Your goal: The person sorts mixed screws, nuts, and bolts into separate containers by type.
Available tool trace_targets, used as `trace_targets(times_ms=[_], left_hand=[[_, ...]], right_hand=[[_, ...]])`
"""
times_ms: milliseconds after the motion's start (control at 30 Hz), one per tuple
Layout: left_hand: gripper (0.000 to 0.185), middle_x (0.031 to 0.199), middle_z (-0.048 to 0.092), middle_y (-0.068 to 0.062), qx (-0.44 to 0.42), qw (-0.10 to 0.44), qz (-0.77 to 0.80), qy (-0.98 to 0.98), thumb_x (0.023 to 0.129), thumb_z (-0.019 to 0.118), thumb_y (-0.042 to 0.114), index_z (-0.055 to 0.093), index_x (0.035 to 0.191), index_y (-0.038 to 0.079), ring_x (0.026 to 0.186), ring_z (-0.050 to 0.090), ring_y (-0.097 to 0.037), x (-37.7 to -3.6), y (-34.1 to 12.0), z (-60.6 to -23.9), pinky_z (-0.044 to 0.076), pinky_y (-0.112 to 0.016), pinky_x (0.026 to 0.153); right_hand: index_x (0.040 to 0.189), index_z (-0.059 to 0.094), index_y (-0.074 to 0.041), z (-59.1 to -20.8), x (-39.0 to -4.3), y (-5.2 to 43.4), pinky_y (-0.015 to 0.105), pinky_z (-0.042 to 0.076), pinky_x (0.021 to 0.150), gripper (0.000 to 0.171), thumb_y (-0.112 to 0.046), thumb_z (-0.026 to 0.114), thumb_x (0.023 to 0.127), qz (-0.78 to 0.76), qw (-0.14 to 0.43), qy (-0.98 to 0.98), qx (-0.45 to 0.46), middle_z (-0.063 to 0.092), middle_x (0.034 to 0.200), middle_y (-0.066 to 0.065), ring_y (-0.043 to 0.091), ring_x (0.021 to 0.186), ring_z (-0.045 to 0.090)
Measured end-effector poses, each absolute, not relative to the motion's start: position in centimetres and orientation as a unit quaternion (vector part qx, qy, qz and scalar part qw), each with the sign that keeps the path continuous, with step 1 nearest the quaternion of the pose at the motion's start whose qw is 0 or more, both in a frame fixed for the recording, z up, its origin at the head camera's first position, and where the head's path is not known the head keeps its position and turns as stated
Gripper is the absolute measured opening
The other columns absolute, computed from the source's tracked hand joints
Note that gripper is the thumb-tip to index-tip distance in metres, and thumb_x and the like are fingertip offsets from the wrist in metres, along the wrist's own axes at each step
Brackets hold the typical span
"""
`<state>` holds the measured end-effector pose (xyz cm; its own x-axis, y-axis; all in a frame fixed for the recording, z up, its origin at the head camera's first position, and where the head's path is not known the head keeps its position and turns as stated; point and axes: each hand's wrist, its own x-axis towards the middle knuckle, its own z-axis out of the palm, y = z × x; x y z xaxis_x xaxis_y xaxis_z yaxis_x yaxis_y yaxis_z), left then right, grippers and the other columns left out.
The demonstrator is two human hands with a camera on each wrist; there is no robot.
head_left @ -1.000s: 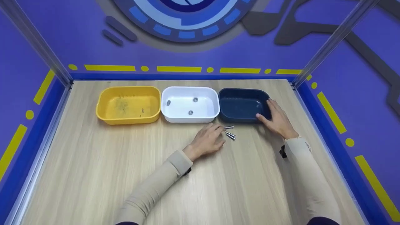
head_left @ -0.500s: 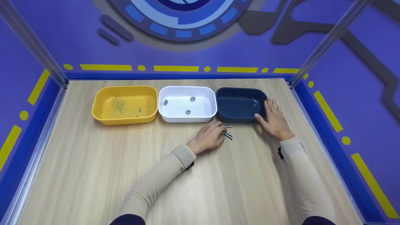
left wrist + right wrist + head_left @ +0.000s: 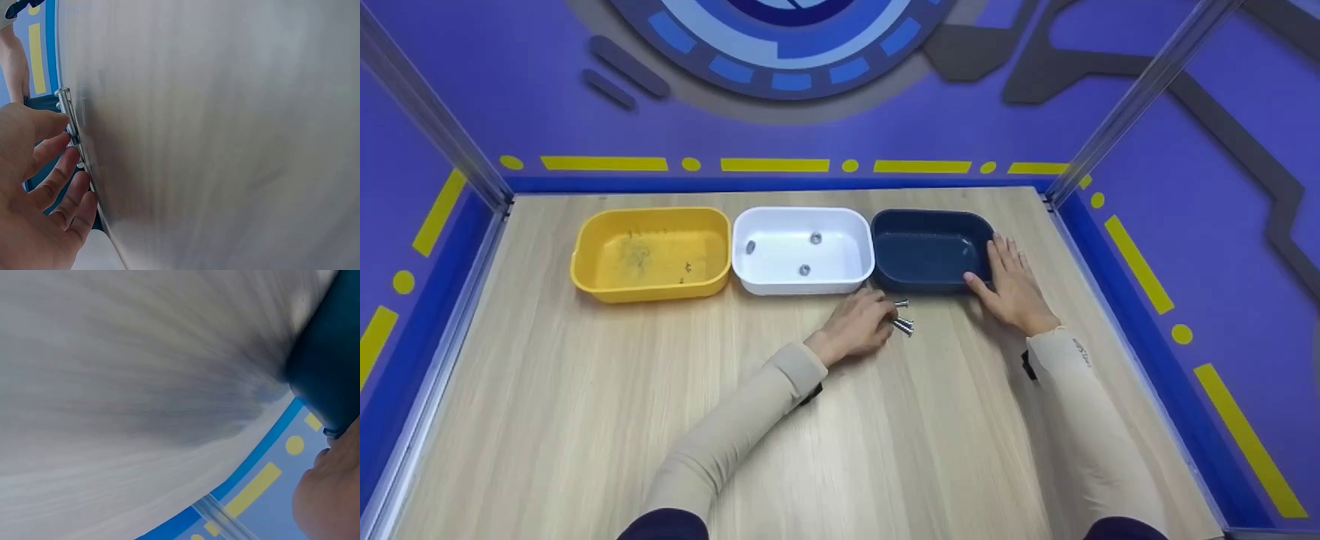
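Several small silver bolts [image 3: 903, 323] lie on the wooden table [image 3: 585, 390] just in front of the dark blue bin [image 3: 930, 251]. My left hand [image 3: 885, 315] rests over them, its curled fingertips [image 3: 67, 160] and thumb pinching the bolts [image 3: 66, 104] against the table. My right hand [image 3: 1006, 274] lies flat with straight fingers against the blue bin's right side, thumb at its front corner. In the right wrist view only the edge of the right hand [image 3: 332, 495] and the blue bin [image 3: 332, 365] show.
Left of the blue bin stands a white bin [image 3: 840, 225] with three small metal pieces inside, then a yellow bin [image 3: 585, 277] with specks on its floor. Blue walls and metal posts [image 3: 1117, 112] fence in the table.
My left hand has crept right and its fingers have closed over the bolts, hiding more of them. The right hand stays on the blue bin.
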<state>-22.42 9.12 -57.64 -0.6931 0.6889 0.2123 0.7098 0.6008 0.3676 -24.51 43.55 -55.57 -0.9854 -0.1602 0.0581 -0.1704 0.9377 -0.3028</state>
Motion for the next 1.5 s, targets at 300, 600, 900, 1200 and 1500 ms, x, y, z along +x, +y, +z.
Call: trace_targets(times_ms=[300,600,900,1200,1500], left_hand=[[0.017,0.114,0.073,-0.005,-0.397,0.018,-0.185,-0.899,0.098,0.074,0.024,0.078,0.112,0.015,0.112,0.068,-0.028,-22.4,9.5,-57.8,0.057,-0.043,0.098],[0.015,0.111,0.075,0.0,-0.378,-0.05,-0.223,-0.897,0.1,0.075,0.027,0.083,0.112,0.02,0.104,0.07,-0.019,-22.4,9.8,-57.8,0.059,-0.039,0.092],[0.015,0.112,0.077,0.001,-0.374,-0.064,-0.257,-0.889,0.103,0.073,0.028,0.081,0.109,0.018,0.104,0.073,-0.018,-22.2,9.5,-57.7,0.059,-0.038,0.097],[0.015,0.105,0.082,0.004,-0.378,-0.042,-0.273,-0.884,0.102,0.074,0.029,0.083,0.107,0.017,0.096,0.077,-0.014,-22.4,9.7,-57.2,0.061,-0.035,0.083],[0.012,0.096,0.082,0.004,-0.375,-0.036,-0.347,-0.859,0.1,0.077,0.023,0.085,0.106,0.017,0.088,0.074,-0.01,-22.8,9.8,-56.2,0.06,-0.03,0.078]], right_hand=[[0.169,0.016,0.004,-55.5,-24.5,43.5,0.067,0.006,0.133,0.094,-0.062,0.045,0.108,0.154,0.021,-0.984,0.091,0.009,0.179,0.024,0.045,0.166,0.0],[0.169,0.015,0.004,-55.5,-24.4,43.5,0.067,0.006,0.133,0.095,-0.062,0.045,0.108,0.155,0.016,-0.984,0.088,0.008,0.179,0.024,0.045,0.166,0.001],[0.17,0.01,0.002,-55.3,-24.4,43.5,0.066,0.003,0.134,0.097,-0.066,0.041,0.108,0.149,-0.005,-0.986,0.078,0.002,0.18,0.02,0.043,0.166,-0.002],[0.169,0.012,0.004,-55.2,-24.6,43.6,0.065,0.005,0.134,0.095,-0.062,0.043,0.109,0.146,0.001,-0.986,0.084,0.003,0.18,0.022,0.044,0.166,0.001],[0.168,0.012,0.007,-55.2,-24.3,43.3,0.062,0.007,0.135,0.097,-0.062,0.043,0.109,0.143,0.011,-0.986,0.087,0.005,0.179,0.025,0.045,0.166,0.004]])
